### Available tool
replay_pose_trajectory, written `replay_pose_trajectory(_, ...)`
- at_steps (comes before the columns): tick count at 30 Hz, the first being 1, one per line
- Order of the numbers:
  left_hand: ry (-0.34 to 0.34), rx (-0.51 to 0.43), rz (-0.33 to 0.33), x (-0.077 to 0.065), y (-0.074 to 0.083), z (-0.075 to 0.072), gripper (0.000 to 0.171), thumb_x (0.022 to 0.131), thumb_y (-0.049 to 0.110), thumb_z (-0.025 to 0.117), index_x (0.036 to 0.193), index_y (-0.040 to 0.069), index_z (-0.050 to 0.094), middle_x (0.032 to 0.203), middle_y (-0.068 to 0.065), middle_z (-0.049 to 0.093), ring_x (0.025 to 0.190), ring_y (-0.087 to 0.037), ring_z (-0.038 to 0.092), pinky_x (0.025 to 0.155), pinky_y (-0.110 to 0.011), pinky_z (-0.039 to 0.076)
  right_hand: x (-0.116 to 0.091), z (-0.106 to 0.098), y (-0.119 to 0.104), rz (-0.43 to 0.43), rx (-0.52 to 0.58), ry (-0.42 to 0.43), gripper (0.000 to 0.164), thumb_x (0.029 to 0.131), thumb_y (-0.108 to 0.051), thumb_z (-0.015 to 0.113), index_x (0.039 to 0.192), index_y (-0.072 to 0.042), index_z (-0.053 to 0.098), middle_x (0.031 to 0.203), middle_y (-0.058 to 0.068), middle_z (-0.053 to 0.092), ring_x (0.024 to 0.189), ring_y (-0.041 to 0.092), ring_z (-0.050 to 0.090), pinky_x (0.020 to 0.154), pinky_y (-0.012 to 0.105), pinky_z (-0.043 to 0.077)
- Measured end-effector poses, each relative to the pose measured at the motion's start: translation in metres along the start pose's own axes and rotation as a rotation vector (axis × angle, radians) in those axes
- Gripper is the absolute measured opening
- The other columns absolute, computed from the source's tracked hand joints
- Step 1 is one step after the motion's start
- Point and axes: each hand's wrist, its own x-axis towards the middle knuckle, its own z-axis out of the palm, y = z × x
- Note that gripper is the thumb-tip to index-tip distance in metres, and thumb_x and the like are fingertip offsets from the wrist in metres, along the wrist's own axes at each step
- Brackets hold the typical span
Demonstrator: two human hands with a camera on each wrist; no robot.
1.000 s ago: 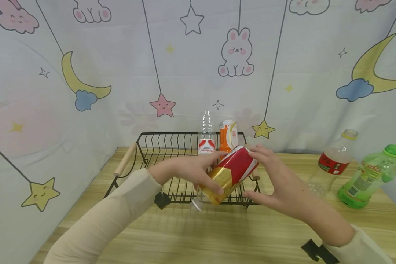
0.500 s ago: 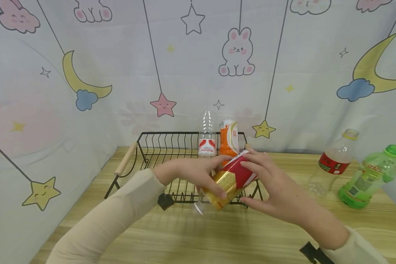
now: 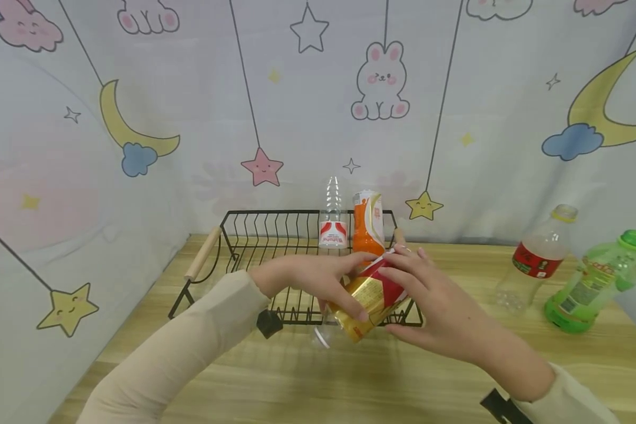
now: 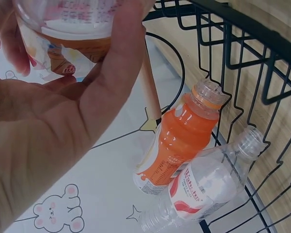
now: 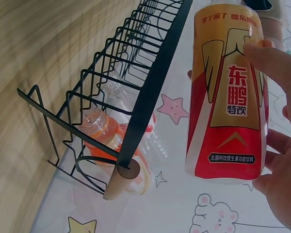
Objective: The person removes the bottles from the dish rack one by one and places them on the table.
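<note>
A gold-and-red drink bottle [image 3: 373, 291] is held tilted between both hands, above the front of the black wire rack [image 3: 275, 318]. My left hand [image 3: 318, 280] grips its gold end, thumb across the near side. A clear part [image 3: 322, 337] with a white ring shows below that hand; whether it belongs to the bottle, I cannot tell. In the left wrist view, clear printed plastic [image 4: 72, 17] lies between the fingers. My right hand [image 3: 437, 309] curls round the red end; in the right wrist view its thumb overlaps the bottle's label [image 5: 230, 107].
At the rack's right back stand a clear water bottle [image 3: 333, 215] and an orange-labelled bottle [image 3: 368, 221]. A red-labelled clear bottle [image 3: 537, 259] and a green bottle [image 3: 583, 294] stand on the wooden table [image 3: 233, 377] at right. A patterned curtain [image 3: 201, 88] hangs behind.
The drink bottle has shifted slightly down and right, along with my left hand. My right hand has moved in to the left, its fingers covering more of the red end.
</note>
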Motion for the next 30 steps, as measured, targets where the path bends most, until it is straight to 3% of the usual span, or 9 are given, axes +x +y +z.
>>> replay_pose_trajectory(3,-0.001,-0.001,-0.001,-0.0001,0.0009,-0.0002,0.086,0.082,0.030,0.076,0.146,0.025,0.020,0.118,-0.003,0.051,0.095,-0.022,0.062,0.064,-0.043,0.059,-0.0004,0.0007,-0.0004,0.004,-0.009,-0.009,0.077,0.070,-0.031,0.086,0.133,-0.006,0.050,0.138,0.013,0.047,0.137,0.036,0.036,0.119,0.046,0.013)
replay_pose_trajectory(7,0.000,-0.010,-0.016,-0.0008,0.0013,0.0008,0.089,0.082,0.030,0.076,0.149,0.024,0.018,0.121,-0.003,0.049,0.096,-0.022,0.062,0.065,-0.044,0.059,-0.0004,0.0035,-0.0009,-0.005,-0.035,-0.012,0.083,0.061,-0.023,0.090,0.132,-0.006,0.052,0.137,0.014,0.048,0.133,0.039,0.038,0.117,0.053,0.015)
replay_pose_trajectory(18,-0.021,-0.045,-0.023,0.0002,0.0017,0.0040,0.097,0.083,0.030,0.074,0.154,0.023,0.008,0.133,-0.005,0.045,0.097,-0.021,0.063,0.066,-0.044,0.059,-0.0029,0.0067,-0.0017,-0.005,-0.089,-0.020,0.080,0.061,-0.024,0.090,0.130,-0.007,0.053,0.137,0.014,0.047,0.132,0.040,0.038,0.114,0.061,0.017)
replay_pose_trajectory(30,-0.036,-0.053,-0.019,0.0027,0.0050,0.0038,0.093,0.086,0.033,0.071,0.154,0.021,0.009,0.124,-0.004,0.048,0.094,-0.022,0.064,0.066,-0.044,0.059,-0.0042,0.0070,-0.0003,-0.025,-0.141,-0.001,0.080,0.060,-0.025,0.090,0.129,-0.008,0.053,0.138,0.015,0.048,0.132,0.039,0.038,0.113,0.062,0.015)
